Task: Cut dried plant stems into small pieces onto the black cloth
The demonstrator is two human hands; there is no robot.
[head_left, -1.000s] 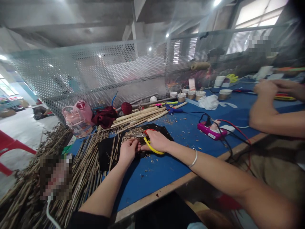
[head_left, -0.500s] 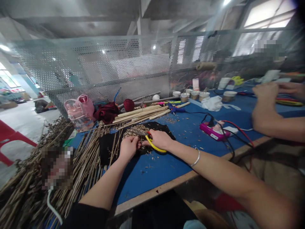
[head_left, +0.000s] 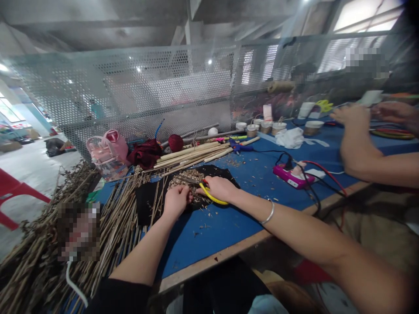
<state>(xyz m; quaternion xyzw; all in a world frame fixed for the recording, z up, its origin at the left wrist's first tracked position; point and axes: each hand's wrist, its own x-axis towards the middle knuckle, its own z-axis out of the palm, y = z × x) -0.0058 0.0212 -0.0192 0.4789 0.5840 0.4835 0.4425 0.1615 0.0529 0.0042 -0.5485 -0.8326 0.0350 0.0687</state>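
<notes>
My right hand [head_left: 221,188] is wrapped round the yellow-handled scissors [head_left: 212,197], whose dark blades point left over a heap of short cut stem pieces [head_left: 191,175]. Just left of it is my left hand [head_left: 177,200], its fingers pinched together above the same heap; whatever they hold is too small to make out. The heap lies on a black cloth [head_left: 145,201] spread over the blue table top. A few thin dry stems [head_left: 156,198] cross the cloth beside my left hand.
Bundled dry stalks [head_left: 114,222] fill the left side. Behind lie peeled sticks [head_left: 193,155], a blue glue gun [head_left: 240,147], dark red yarn [head_left: 145,153] and a pink bottle [head_left: 108,155]. A purple power strip [head_left: 292,176] with cables sits right, near another person's arms [head_left: 360,144].
The view has shifted slightly. My right hand and the scissors have drawn a little away from my left hand. The other person's hands have moved left.
</notes>
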